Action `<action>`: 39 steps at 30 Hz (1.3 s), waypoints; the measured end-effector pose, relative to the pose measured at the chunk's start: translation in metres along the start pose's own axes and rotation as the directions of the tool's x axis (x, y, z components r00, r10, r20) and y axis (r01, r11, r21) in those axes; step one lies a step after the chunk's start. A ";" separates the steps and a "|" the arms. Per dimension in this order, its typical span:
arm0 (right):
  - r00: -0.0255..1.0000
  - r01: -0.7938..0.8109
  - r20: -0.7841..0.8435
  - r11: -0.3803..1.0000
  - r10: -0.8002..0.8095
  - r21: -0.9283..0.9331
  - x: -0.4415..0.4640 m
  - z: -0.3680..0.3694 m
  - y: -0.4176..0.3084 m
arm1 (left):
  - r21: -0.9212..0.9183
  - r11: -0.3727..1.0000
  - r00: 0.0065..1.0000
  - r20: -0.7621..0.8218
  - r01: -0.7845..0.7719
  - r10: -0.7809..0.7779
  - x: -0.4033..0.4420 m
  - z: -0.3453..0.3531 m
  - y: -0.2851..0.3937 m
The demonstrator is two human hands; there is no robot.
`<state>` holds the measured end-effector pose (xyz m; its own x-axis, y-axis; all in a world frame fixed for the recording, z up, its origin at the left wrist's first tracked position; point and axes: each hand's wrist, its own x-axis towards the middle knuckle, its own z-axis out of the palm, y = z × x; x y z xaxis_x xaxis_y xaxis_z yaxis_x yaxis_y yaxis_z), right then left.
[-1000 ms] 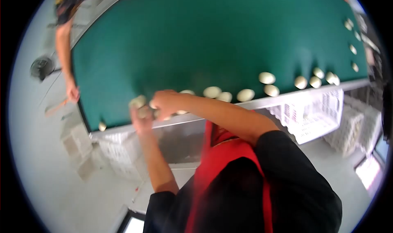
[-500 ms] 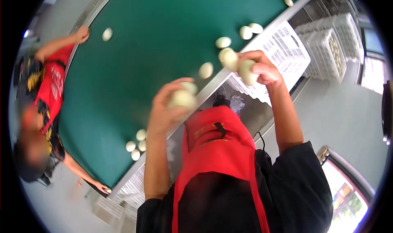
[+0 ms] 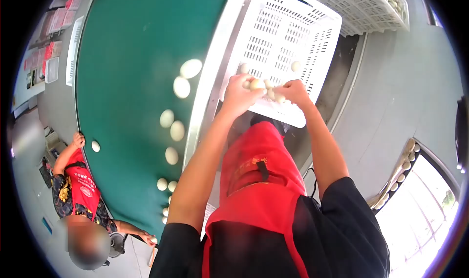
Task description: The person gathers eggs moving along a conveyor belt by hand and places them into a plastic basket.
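Over the near end of a white slotted crate (image 3: 303,33), my left hand (image 3: 238,98) is closed on pale eggs (image 3: 257,84). Beside it on the right, my right hand (image 3: 294,93) has its fingers curled at another egg (image 3: 279,97); how firmly it grips is partly hidden. More eggs lie in the crate, one (image 3: 295,66) towards its right side and one near its left wall. Left of the crate, several eggs (image 3: 181,87) rest along the edge of the green table (image 3: 127,82).
Another person (image 3: 83,185) in a red apron stands across the table, one hand near an egg (image 3: 95,146) and the other holding one. Stacked white crates with eggs (image 3: 361,9) stand at the upper right. A metal rail (image 3: 215,58) borders the table.
The view has swung towards the crate. Both my hands have moved from the table's edge into the crate with eggs. The other person now appears lower in view.
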<state>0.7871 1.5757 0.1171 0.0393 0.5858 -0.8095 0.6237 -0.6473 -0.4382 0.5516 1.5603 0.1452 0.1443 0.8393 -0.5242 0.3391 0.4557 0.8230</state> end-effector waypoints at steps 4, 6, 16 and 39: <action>1.000 0.014 0.004 0.936 -0.014 -0.352 0.034 0.012 0.054 | 0.536 0.844 0.999 0.025 0.026 -0.046 0.031 0.052 -0.011; 1.000 0.025 -0.002 0.916 -0.028 -0.401 0.042 0.012 0.071 | 0.663 0.742 0.989 0.023 0.094 -0.146 0.039 0.081 -0.015; 0.987 0.141 0.030 0.763 -0.157 -0.631 0.061 0.003 0.192 | 0.781 0.599 0.984 0.143 -0.175 0.102 0.038 0.225 -0.088; 0.009 0.999 0.424 0.027 -0.906 0.035 -0.171 0.118 -0.001 | -0.196 0.838 -0.151 -0.979 0.509 -0.137 -0.495 0.116 -0.197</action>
<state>0.6875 1.4191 0.2097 -0.8953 0.3851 0.2239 0.0283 0.5509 -0.8341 0.5215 1.0205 0.2175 -0.9783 0.1011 0.1807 0.1757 0.8673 0.4658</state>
